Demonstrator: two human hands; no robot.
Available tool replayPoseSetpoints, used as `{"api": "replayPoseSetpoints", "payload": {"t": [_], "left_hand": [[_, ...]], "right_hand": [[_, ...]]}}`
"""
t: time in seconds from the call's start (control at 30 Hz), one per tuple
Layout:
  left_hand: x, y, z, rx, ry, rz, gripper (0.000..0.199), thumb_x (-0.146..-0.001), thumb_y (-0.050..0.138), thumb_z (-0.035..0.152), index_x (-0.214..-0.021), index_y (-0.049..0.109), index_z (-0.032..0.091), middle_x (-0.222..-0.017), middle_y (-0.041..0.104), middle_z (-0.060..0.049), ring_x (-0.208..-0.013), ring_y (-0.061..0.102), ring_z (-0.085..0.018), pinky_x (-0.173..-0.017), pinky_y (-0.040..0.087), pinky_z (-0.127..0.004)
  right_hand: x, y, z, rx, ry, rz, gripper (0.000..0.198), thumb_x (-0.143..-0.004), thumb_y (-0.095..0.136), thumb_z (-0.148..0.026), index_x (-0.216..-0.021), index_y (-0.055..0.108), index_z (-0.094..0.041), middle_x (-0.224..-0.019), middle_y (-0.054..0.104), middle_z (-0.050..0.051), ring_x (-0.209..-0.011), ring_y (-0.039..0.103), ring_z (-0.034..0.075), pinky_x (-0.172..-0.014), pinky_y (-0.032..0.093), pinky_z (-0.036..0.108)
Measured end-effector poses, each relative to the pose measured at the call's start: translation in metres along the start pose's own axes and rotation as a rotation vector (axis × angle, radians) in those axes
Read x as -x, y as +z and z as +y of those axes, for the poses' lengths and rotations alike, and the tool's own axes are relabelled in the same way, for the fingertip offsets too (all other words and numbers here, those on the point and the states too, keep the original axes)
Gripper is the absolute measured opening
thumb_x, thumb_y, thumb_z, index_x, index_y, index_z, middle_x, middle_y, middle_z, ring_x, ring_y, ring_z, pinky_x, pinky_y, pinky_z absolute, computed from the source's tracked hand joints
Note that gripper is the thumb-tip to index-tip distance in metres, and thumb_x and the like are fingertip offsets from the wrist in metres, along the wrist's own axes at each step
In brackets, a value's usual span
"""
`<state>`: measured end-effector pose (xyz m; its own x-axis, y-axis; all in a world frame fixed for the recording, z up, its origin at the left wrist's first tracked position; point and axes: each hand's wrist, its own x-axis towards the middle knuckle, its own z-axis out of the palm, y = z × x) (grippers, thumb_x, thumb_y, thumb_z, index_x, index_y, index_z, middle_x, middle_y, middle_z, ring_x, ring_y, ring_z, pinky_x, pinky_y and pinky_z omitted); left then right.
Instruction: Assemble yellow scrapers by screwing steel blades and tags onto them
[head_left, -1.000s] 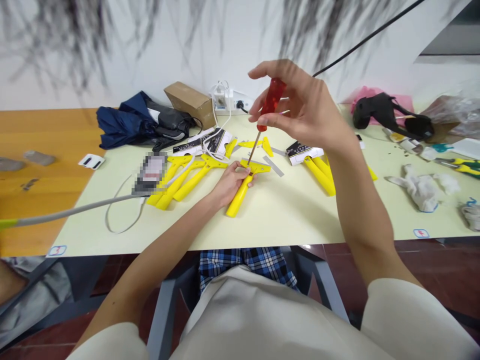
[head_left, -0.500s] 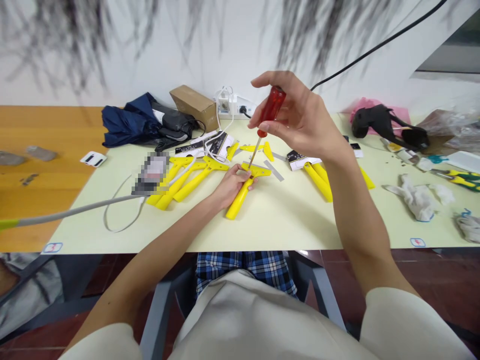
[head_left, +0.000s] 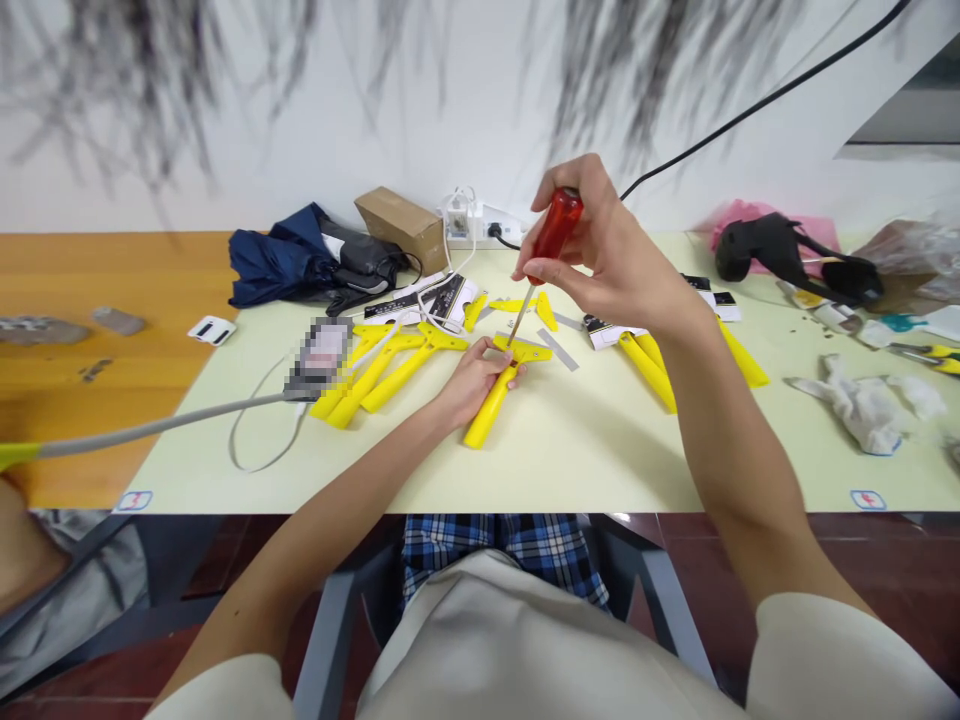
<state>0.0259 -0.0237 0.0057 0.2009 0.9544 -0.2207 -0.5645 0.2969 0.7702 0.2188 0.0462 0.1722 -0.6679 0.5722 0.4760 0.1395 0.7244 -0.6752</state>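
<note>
My left hand (head_left: pixel 478 382) is closed around the neck of a yellow scraper (head_left: pixel 491 405), whose handle slants down toward the table's near edge. Above it, my right hand (head_left: pixel 592 245) grips a screwdriver (head_left: pixel 556 235) by its red see-through handle. The screwdriver's shaft points down, its tip at the scraper's head by my left thumb. Several more yellow scrapers (head_left: pixel 415 365) lie just left of my left hand. Behind the held one are loose yellow head pieces (head_left: pixel 546 310) and a flat grey blade strip (head_left: pixel 559 350).
Other yellow handles (head_left: pixel 650 372) with printed cards lie beneath my right forearm. A cardboard box (head_left: pixel 403 228), a dark blue cloth bundle (head_left: pixel 281 255) and a power strip (head_left: pixel 504 226) line the wall. Crumpled white gloves (head_left: pixel 862 405) and pliers (head_left: pixel 937 356) are at the right. A grey cable (head_left: pixel 165 425) crosses the left side.
My right fingers have closed more fully round the screwdriver handle; the forefinger was lifted before. The whole view has shifted slightly, while the left hand keeps its hold on the scraper.
</note>
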Motion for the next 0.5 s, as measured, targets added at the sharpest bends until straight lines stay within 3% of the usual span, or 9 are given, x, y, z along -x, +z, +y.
{"api": "replayPoseSetpoints", "payload": {"t": [0.33,0.5], "left_hand": [[-0.002,-0.001,-0.002,0.015,0.003,0.009,0.042,-0.082,0.086,0.012,-0.093,0.047,0.022,-0.106,0.069,-0.006,-0.086,0.071,-0.018,-0.062,0.044,-0.027],[0.001,0.002,-0.001,0.013,0.010,0.012,0.043,-0.082,0.087,0.013,-0.095,0.047,0.022,-0.105,0.069,-0.006,-0.087,0.071,-0.017,-0.063,0.044,-0.026]], "right_hand": [[-0.005,0.008,0.014,-0.007,0.019,0.184,0.056,-0.087,0.092,-0.052,-0.131,0.058,-0.039,-0.093,0.076,-0.001,-0.085,0.076,0.030,-0.082,0.071,0.047],[-0.008,0.006,0.023,-0.065,0.024,0.202,0.062,-0.084,0.096,-0.053,-0.130,0.058,-0.037,-0.090,0.074,-0.001,-0.086,0.075,0.028,-0.084,0.070,0.044]]}}
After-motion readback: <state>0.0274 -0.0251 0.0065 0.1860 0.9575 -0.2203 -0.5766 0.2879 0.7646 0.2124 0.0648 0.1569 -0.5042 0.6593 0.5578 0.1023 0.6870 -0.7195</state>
